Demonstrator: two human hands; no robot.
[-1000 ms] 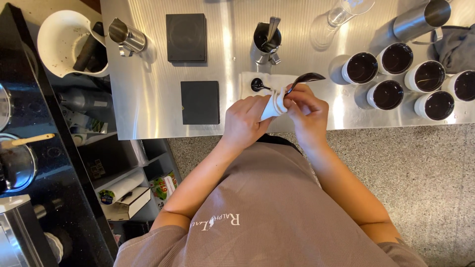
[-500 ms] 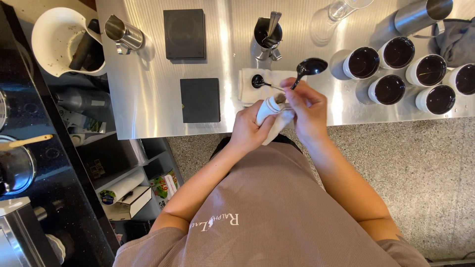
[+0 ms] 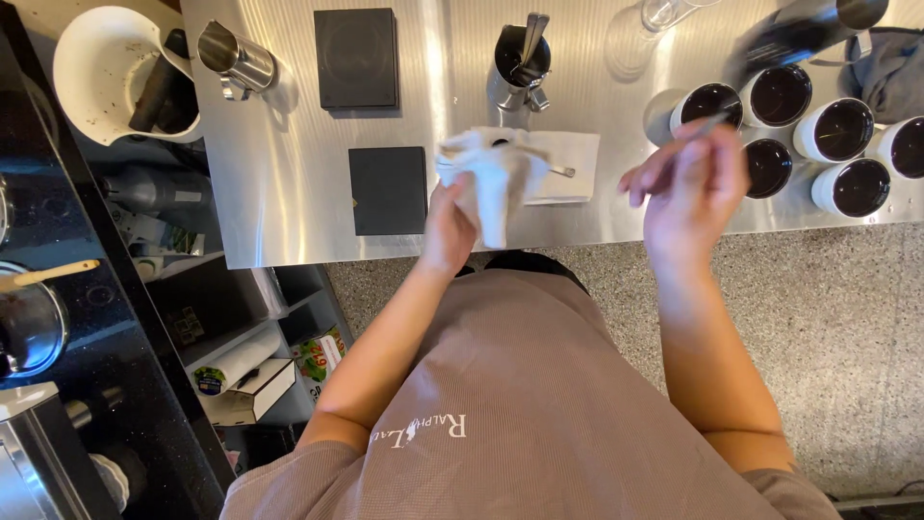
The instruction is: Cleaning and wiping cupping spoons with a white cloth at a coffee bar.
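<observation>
Item: stainless steel counter (image 3: pixel 289 183), upper half of the frame, seen from above; a person in a taupe shirt stands at its lower edge.

Left hand (image 3: pixel 450 217): centre of the frame, fingers clamped on a crumpled white cloth (image 3: pixel 486 173) that is lifted just above the counter edge. Beneath and right of it lies a flat white napkin (image 3: pixel 568 159), with a small metal piece showing at its edge.

Right hand (image 3: pixel 693 183): right of centre, fingers drawn together, pinching the thin handle of a spoon (image 3: pixel 760 53). The spoon is motion-blurred; its bowl appears to reach toward the upper right.

Nearby, upper right: six white cups of dark liquid (image 3: pixel 770 166), close-packed, the nearest just beside the right hand. A grey cloth (image 3: pixel 890 72) sits at the far right edge.

Other stock: steel cup holding utensils (image 3: pixel 517 58), top centre; two black square scales (image 3: pixel 387 190); small steel pitcher (image 3: pixel 236 60); white pitcher (image 3: pixel 106 67), upper left, holding dark tools.

Hazards, as judged: the spoon moves fast among crowded full cups, so a clipped rim could tip one and spill it onto its neighbours. Drips from the bowl could mix samples. The loosely hanging cloth could snag the piece on the napkin and drag it off the edge.
</observation>
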